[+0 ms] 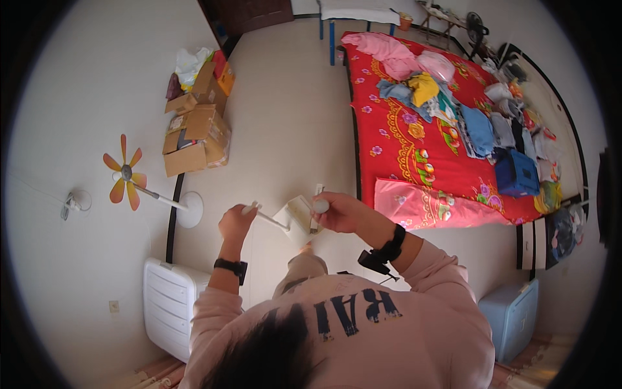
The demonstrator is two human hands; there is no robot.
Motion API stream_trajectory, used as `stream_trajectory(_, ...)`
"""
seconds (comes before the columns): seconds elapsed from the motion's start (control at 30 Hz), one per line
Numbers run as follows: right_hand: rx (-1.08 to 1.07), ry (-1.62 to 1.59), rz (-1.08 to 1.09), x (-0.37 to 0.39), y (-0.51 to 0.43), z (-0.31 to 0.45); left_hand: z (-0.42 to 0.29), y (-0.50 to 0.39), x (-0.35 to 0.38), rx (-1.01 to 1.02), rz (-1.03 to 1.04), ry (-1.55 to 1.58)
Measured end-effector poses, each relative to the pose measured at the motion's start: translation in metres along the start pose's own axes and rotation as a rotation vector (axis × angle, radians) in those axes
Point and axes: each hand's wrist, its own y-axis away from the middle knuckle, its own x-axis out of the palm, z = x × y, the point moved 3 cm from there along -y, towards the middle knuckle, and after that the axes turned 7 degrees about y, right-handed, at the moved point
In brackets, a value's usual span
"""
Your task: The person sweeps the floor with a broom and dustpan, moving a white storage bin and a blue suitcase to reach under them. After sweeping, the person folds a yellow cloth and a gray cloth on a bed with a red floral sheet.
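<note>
My left hand (236, 222) is closed around the top of a white handle. That handle slopes down to a long-handled white dustpan (283, 214) standing on the floor in front of me. My right hand (340, 212) grips another pale handle (320, 206), whose rounded end faces the camera. Below this hand a narrow brush or broom head (314, 224) shows at the right side of the dustpan; the hand partly hides it. A few small specks lie in the pan, too small to name. A foot shows just below the dustpan.
At the right is a bed with a red floral cover (384, 141), piled with clothes. Open cardboard boxes (216, 141) and a standing fan (189, 209) are at the left. Nearer me are a white storage box (167, 306) and a blue-grey bin (508, 316). A blue-legged table (332, 44) stands farther off.
</note>
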Motion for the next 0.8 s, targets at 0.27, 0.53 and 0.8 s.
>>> stream_trajectory(0.27,0.041,-0.056,-0.006,0.060,-0.091,0.154,-0.006,-0.191,-0.027,0.121,0.057,0.070)
stream_trajectory(0.53,0.126,-0.065,-0.014,0.080,-0.193,0.306,0.007,-0.392,-0.036,0.185,0.044,-0.037)
stream_trajectory(0.8,0.187,-0.044,0.047,0.099,-0.315,0.510,-0.001,-0.572,-0.033,0.031,0.078,-0.034)
